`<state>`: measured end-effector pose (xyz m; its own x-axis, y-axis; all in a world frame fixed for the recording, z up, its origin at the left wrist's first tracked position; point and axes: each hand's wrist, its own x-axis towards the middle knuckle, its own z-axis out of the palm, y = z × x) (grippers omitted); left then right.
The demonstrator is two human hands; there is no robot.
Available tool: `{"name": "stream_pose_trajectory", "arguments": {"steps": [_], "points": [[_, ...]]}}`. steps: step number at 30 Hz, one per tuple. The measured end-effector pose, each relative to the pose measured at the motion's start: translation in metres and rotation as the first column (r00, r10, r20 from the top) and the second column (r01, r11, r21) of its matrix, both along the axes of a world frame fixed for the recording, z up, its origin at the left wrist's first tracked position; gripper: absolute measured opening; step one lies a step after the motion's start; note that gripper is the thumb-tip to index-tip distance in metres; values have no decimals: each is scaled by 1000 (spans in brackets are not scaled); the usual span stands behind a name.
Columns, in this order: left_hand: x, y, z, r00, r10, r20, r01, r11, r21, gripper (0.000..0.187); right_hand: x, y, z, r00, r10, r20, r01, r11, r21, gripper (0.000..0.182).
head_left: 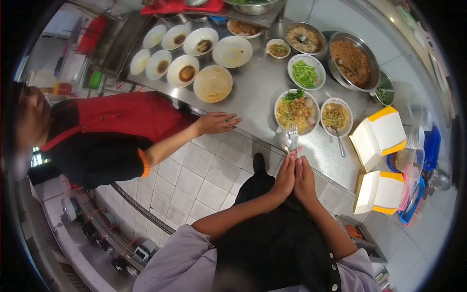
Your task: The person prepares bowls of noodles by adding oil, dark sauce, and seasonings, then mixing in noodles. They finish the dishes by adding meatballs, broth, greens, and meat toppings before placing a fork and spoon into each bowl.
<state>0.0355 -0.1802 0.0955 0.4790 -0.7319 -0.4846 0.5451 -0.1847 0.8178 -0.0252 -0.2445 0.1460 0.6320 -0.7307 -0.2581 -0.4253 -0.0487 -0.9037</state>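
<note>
My left hand [283,178] and my right hand [305,181] are pressed palm to palm at the counter's front edge. A metal fork [293,133] points up from between their fingertips. Beside it is another shiny utensil, possibly a spoon, and a bit of pink shows at the fingertips. Just beyond the fork stands a bowl of noodles [291,117] topped with greens, minced bits and a meatball. To its right, a smaller bowl [335,118] holds yellowish chopped food, with a spoon [339,142] leaning out of it.
A co-worker in a red and black apron [121,114] stands at left, one hand [217,123] on the steel counter [258,102]. Several seasoned bowls [186,73] stand beyond. Cut greens [304,73], a large bowl of minced topping [352,63] and two open takeaway boxes [377,138] are at right.
</note>
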Motion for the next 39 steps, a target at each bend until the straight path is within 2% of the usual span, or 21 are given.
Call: {"name": "stream_pose_trajectory", "arguments": {"steps": [4, 7, 8, 9, 10, 12, 15, 18, 20, 22, 24, 27, 30, 32, 33, 34, 35, 36, 37, 38, 39], "points": [[4, -2, 3, 987, -156, 29, 152, 983, 106, 60, -20, -1, -12, 991, -16, -131, 13, 1000, -25, 26], [36, -8, 28, 960, -181, -214, 217, 964, 156, 60, -31, 2, -10, 975, 67, -213, -98, 986, -136, 38], [23, -14, 8, 983, 118, -141, -151, 956, -250, 50, -43, 12, -23, 959, 176, -220, -217, 960, -179, 45], [33, -22, 33, 936, 202, -288, -239, 966, -99, 46, -50, 11, -35, 933, 262, -247, -322, 915, -243, 54], [44, -27, 11, 919, 234, -316, -252, 968, -17, 38, -36, -1, 23, 967, 218, -132, -231, 969, -89, 45], [51, -35, 22, 947, 141, -289, -135, 990, 40, 32, -47, 1, 2, 976, 204, -71, -203, 979, 11, 40], [59, -45, 31, 991, -39, -126, 28, 996, -84, 41, -51, -11, 7, 968, 252, -13, -251, 957, -147, 33], [60, -57, 51, 985, -153, -77, 144, 983, -114, 48, -59, -20, 11, 972, 200, 126, -186, 976, -113, 26], [44, -63, 75, 995, -84, -58, 77, 991, -113, 50, -67, -26, 3, 996, 78, 32, -78, 996, 29, 30], [29, -73, 80, 994, -3, -105, -13, 987, -159, 59, -70, -27, 6, 1000, 5, 14, -4, 997, -71, 26], [35, -65, 26, 997, -71, -31, 62, 971, -231, 51, -75, -33, -6, 993, -55, 100, 87, 935, -344, 22], [30, -52, 18, 991, 15, -131, -40, 982, -187, 43, -92, -48, -65, 992, 111, 54, -71, 872, -484, 32], [23, -54, 19, 970, 48, -237, -87, 984, -153, 42, -95, -53, -51, 996, 76, -46, -86, 956, -279, 26], [21, -60, 8, 944, 43, -327, -126, 964, -235, 45, -91, -57, -24, 934, 263, -244, -306, 939, -157, 44], [21, -66, -3, 899, -26, -438, -141, 928, -344, 47, -92, -67, -8, 861, 477, -175, -490, 871, -42, 41], [18, -73, 9, 995, 15, -97, -28, 991, -134, 50, -91, -65, -16, 870, 437, -229, -426, 900, 96, 45], [17, -73, 53, 995, -43, 86, 48, 997, -54, 52, -93, -54, -8, 895, 418, -154, -435, 894, -103, 42], [20, -77, 90, 991, 12, 135, 1, 995, -98, 56, -89, -53, -11, 840, 429, -331, -441, 896, 43, 42], [27, -70, 65, 968, 88, 233, -77, 995, -57, 57, -75, -57, 30, 743, 472, -475, -459, 875, 152, 41], [35, -66, 53, 979, 187, 85, -178, 979, -104, 57, -62, -57, 69, 821, 383, -423, -415, 910, 19, 47], [44, -65, 60, 975, 219, -39, -222, 972, -75, 52, -62, -47, 56, 902, 322, -286, -411, 843, -348, 59]]}}
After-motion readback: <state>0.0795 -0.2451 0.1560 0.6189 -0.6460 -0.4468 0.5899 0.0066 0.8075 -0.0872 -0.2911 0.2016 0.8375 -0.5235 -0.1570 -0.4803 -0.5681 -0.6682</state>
